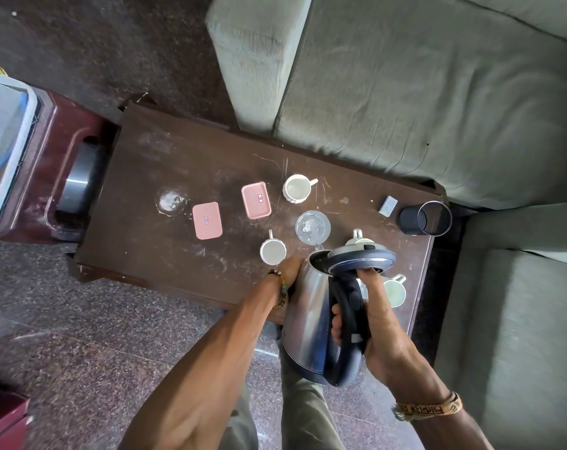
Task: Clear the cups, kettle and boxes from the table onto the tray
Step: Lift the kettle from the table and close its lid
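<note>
Right hand (382,332) has its fingers wrapped round the black handle of the kettle (308,313), thumb stretched up to the lid. The left hand (287,271) lies against the steel side near the spout, and its fingers are hidden behind the body, so I cannot tell whether they curl. The kettle hangs tilted above the near edge of the table (178,151), well apart from the dark red tray (53,125) at the left end. Its steel wall looks stiff and slick, and any water inside would make it heavy, so the handle seems the place to carry it, with a palm steadying the side. On the table I count four white cups (296,188), two of them partly hidden by kettle and hand; they look breakable and are best taken by the handle. There are two pink boxes (207,220), which look light and flat-lidded.
</note>
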Demonstrator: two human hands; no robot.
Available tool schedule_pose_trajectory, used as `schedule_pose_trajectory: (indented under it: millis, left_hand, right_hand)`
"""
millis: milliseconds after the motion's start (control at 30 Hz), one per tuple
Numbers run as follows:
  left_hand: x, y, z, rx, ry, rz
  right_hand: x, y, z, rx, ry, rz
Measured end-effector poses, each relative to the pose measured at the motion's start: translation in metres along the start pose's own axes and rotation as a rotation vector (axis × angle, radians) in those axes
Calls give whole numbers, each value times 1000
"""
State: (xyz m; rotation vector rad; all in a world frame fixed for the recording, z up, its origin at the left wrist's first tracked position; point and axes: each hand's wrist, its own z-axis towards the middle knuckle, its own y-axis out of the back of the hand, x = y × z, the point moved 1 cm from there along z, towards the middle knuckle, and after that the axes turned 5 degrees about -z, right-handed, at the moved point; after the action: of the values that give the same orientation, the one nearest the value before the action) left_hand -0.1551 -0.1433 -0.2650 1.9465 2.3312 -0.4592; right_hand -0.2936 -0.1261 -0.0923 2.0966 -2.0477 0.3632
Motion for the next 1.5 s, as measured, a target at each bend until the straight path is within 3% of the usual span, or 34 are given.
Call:
schedule_pose_trajectory:
  millis: [267,567,933,1500]
  left_hand:
    - [-1,3,4,-46,-72,136]
    - [-5,1,-3,-2,23,29]
    - [-6,1,2,-50,-69,93]
    - [-13,-5,-8,-85,-192,7]
  right_hand:
    - [1,-1,1,14,-5,5]
    - [3,-1,2,18,12,19]
    - [-1,2,6,3,26,-24]
    - [-16,15,-5,27,171,-235]
